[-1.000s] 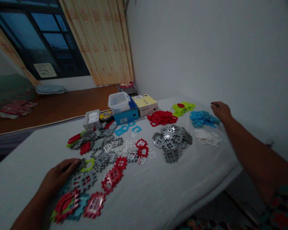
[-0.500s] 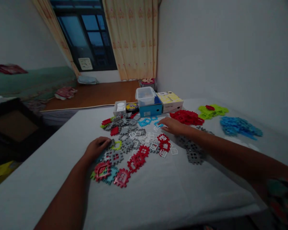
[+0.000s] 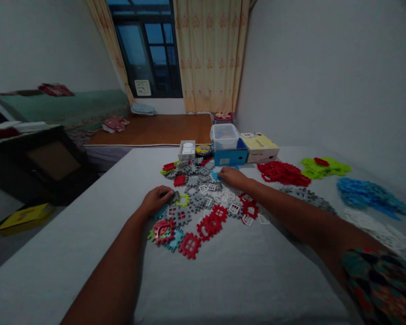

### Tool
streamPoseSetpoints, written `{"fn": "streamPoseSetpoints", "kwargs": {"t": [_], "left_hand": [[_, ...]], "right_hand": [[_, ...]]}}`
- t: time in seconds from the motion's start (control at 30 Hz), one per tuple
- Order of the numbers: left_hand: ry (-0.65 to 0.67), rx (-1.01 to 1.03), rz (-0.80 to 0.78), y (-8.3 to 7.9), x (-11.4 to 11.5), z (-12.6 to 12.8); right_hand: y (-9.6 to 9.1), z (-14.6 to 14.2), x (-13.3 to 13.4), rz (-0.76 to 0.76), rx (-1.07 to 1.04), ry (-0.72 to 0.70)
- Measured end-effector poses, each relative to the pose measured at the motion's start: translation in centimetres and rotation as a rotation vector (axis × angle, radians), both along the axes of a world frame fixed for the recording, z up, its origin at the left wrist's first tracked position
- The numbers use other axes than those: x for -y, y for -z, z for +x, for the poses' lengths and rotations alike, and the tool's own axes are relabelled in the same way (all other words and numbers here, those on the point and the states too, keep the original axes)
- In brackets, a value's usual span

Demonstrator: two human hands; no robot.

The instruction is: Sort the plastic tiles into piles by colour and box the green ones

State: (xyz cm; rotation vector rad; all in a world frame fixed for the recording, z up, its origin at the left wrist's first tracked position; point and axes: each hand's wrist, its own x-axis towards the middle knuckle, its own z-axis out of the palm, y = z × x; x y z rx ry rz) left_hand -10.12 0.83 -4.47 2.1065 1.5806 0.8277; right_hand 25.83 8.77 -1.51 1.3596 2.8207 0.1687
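Blue pieces (image 3: 215,175) near far edge of table (image 3: 250,280): pinch by the rim with right hand (image 3: 234,178), bunched narrow. Can't tell if gripping; ditto left hand (image 3: 157,199), half-curled at grey piece (image 3: 176,196).

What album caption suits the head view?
Left hand and right hand at a colourful jumble of toothed pieces, red pile beyond.

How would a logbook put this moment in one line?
left hand: at grey piece | right hand: at blue piece | beyond: plastic tub, blue box
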Motion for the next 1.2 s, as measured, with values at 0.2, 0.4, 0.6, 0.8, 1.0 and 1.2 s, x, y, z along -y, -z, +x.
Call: {"fn": "streamPoseSetpoints", "kwargs": {"t": [0.2, 0.4, 0.6, 0.8, 1.0, 1.2], "left_hand": [[-0.015, -0.037, 0.001, -0.2, 0.3, 0.2], [0.004, -0.031, -0.009, -0.9, 0.6, 0.4], [-0.021, -0.035, -0.053, -1.3, 0.7, 0.5], [-0.078, -0.085, -0.053, -1.2, -0.1, -0.1], [-0.102, -0.123, -0.072, -0.9, -1.1, -0.7], [-0.143, -0.136, -0.092, -1.3, -0.8, -0.4]], "right_hand": [[-0.7, 1.1, 1.9, -0.012, -0.016, -0.108], [-2.3, 5.2, 2.9, 0.049, -0.387, 0.041], [-4.0, 15.3, 4.3, 0.171, -0.66, 0.292], [-4.8, 30.5, 6.7, 0.238, -1.071, 0.654], [-4.1, 42.8, 10.9, 0.391, -1.068, 1.123], [-2.4, 45.3, 13.0, 0.362, -0.936, 1.237]]}}
